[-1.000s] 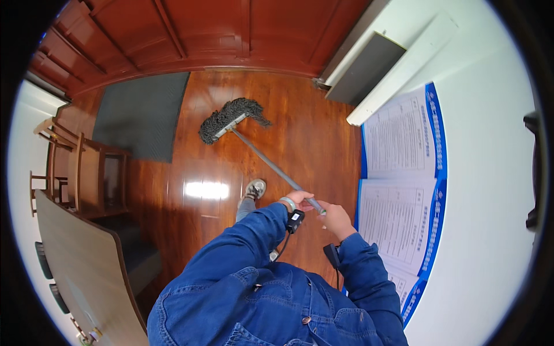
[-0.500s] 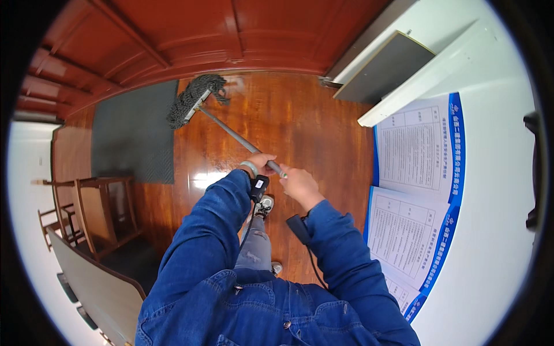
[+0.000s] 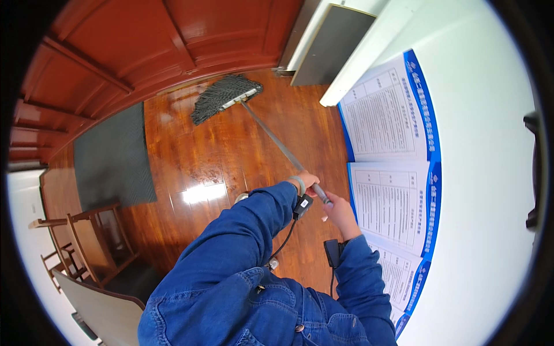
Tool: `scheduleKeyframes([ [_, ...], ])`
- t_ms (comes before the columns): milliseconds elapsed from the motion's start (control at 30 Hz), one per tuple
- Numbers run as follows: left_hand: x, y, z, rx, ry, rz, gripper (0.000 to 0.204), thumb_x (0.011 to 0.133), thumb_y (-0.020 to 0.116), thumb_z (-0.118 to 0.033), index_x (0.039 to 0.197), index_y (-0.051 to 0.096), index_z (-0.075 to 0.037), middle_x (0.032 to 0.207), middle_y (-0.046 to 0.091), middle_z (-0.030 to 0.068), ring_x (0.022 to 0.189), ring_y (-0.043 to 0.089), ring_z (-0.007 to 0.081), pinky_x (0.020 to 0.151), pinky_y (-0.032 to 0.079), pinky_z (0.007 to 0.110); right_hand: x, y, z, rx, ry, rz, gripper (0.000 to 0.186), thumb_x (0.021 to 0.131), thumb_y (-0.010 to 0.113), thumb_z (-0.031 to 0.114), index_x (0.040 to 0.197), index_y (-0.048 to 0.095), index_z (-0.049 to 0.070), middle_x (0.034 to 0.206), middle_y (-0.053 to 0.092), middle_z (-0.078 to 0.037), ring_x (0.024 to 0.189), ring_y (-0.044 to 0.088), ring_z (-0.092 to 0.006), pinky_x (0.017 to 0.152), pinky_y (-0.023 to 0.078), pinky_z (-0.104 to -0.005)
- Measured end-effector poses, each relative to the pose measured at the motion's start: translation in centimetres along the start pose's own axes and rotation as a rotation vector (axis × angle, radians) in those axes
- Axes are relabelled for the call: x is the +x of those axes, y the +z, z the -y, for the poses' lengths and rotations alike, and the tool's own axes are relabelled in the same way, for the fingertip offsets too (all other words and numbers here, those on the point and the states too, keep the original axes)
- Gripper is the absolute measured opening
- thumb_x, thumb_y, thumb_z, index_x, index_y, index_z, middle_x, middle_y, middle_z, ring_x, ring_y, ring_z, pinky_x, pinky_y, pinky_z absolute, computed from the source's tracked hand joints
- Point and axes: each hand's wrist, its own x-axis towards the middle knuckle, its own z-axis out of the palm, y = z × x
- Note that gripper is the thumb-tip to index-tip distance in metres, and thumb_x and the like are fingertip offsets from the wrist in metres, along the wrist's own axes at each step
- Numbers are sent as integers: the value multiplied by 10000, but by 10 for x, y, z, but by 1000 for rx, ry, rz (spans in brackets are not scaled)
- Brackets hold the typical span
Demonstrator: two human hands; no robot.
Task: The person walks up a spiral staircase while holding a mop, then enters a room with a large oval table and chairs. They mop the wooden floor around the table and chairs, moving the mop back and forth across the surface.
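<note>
A flat mop with a grey string head [image 3: 222,97] lies on the glossy brown wooden floor [image 3: 173,150], close to the foot of a red panelled wall. Its grey handle [image 3: 271,135] slants back toward me. My left hand [image 3: 306,183] is wrapped around the shaft, with a pale bracelet at the wrist. Nearer the handle's end, my right hand [image 3: 339,212] is closed on it too. The fingers of both hands are partly hidden.
A dark grey mat [image 3: 112,158] lies left of the mop. Wooden chairs [image 3: 95,239] and a table [image 3: 98,305] stand at the left. Blue-edged printed posters [image 3: 398,202] hang on the white wall at right. A dark board [image 3: 334,43] leans in the far right corner.
The mop head has moved right, off the mat's edge, and turned. Both hands have shifted right and nearer with the handle. The view has turned, bringing the posters closer to my hands.
</note>
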Motion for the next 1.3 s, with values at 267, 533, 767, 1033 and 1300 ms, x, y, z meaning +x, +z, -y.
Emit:
scheduleKeyframes([
  [267, 30, 108, 183, 301, -72, 62, 207, 835, 619, -83, 923, 521, 76, 788, 608, 227, 662, 648, 345, 571, 575, 462, -156, 27, -164, 146, 188, -18, 501, 751, 638, 231, 1243, 593, 147, 1012, 657, -216, 958, 637, -357, 832, 504, -425],
  [533, 51, 290, 493, 407, -345, 160, 245, 857, 611, -105, 1000, 536, 79, 862, 620, 251, 738, 653, 369, 596, 569, 500, -403, 58, -408, 230, 325, -121, 498, 736, 663, 220, 1224, 603, 138, 993, 665, -198, 919, 645, -350, 804, 508, -410],
  [767, 6, 362, 671, 225, -572, 166, 151, 894, 597, -114, 958, 526, 2, 835, 598, 153, 756, 647, 312, 666, 571, 494, -556, 72, -480, 380, 554, -158, 482, 707, 696, 165, 1184, 630, 170, 926, 664, -195, 874, 647, -349, 750, 510, -394],
  [1033, 77, 359, 591, 190, -488, 65, 126, 857, 615, -74, 928, 539, -2, 840, 631, 166, 778, 669, 319, 700, 579, 489, -458, 60, -502, 363, 311, -271, 493, 724, 678, 157, 1211, 611, 196, 906, 649, -221, 849, 637, -384, 741, 508, -434],
  [1300, 151, 323, 359, 235, -257, -46, 105, 846, 643, -111, 856, 572, -35, 797, 623, 122, 753, 641, 284, 712, 553, 459, -238, 6, -457, 434, 169, -202, 481, 771, 635, 152, 1247, 579, 193, 922, 650, -226, 870, 625, -399, 756, 500, -471],
])
